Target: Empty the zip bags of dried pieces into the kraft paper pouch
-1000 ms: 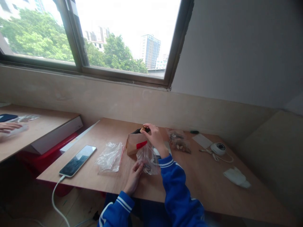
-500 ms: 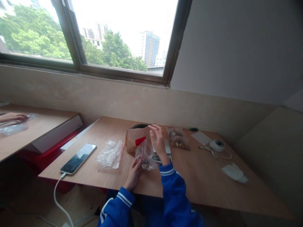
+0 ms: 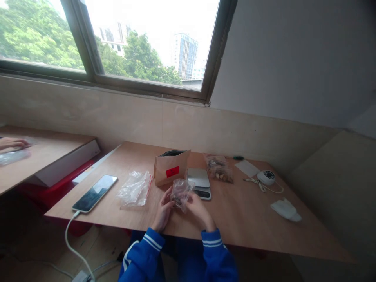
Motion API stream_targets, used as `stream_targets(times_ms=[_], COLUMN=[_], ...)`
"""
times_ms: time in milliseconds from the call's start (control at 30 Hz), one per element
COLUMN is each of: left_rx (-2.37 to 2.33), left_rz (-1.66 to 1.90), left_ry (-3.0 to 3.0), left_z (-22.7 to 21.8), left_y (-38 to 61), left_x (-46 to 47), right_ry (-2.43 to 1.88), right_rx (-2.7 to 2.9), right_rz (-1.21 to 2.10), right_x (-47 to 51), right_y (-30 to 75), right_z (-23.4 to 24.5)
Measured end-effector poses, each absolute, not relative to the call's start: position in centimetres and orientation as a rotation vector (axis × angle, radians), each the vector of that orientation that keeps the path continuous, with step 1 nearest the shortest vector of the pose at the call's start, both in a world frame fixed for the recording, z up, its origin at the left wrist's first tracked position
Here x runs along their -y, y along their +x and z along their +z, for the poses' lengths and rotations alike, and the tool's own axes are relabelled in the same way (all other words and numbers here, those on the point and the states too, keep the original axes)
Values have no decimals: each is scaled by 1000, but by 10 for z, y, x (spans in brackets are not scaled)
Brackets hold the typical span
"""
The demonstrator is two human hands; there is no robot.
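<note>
Nearest to me, close to the middle of the near edge of the tabletop [image 3: 243, 219], I see both hands working on one small bag [image 3: 179, 192]. The bag is of clear plastic, crumpled, with some dark small pieces inside which I cannot identify. The left hand [image 3: 164, 207] pinches it on its left side, thumb and fingers pressed on the plastic. The right hand [image 3: 197, 205] takes it from the right side, its fingers also pinching the plastic, though I see its fingertips only in part.

Toward the near left corner lies a phone [image 3: 95, 194], with a white cable [image 3: 67, 239] hanging over the edge. Between the phone and the hands there is a flat stack of clear bags [image 3: 135, 190] with red stripes. Near the right edge rests a crumpled white tissue [image 3: 284, 209].

Just beyond the hands, I find a kitchen scale [image 3: 198, 178], and at its left a brown paper pouch [image 3: 170, 166] standing upright, with a red label and its mouth gaping. Right of the scale lie filled bags [image 3: 220, 174] with brownish pieces. Toward the far right corner I see a white camera [image 3: 266, 177] with its cord, and next to it a white card [image 3: 247, 168]. At the far edge lies a small dark green object [image 3: 238, 158].
</note>
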State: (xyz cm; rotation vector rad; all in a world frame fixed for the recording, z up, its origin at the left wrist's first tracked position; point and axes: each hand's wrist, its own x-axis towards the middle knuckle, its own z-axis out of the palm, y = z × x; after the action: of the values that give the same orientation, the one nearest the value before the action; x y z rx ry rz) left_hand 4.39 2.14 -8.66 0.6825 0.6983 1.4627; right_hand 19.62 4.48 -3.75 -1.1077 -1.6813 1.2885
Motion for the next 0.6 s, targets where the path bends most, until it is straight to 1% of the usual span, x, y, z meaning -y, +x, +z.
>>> stream_targets(times_ms=[267, 433, 600], left_rx=[-857, -846, -831], left_rz=[1493, 1484, 1501], left_ry=[739, 698, 654], left_z=[-83, -85, -83], left_y=[47, 46, 46], left_x=[-20, -21, -20], right_ry=[-1048, -1133, -1141], right_rx=[1565, 1498, 1358], right_rz=[1344, 1251, 1216], right_x=[-44, -44, -45], right_y=[196, 199, 210], right_z=[-47, -50, -41])
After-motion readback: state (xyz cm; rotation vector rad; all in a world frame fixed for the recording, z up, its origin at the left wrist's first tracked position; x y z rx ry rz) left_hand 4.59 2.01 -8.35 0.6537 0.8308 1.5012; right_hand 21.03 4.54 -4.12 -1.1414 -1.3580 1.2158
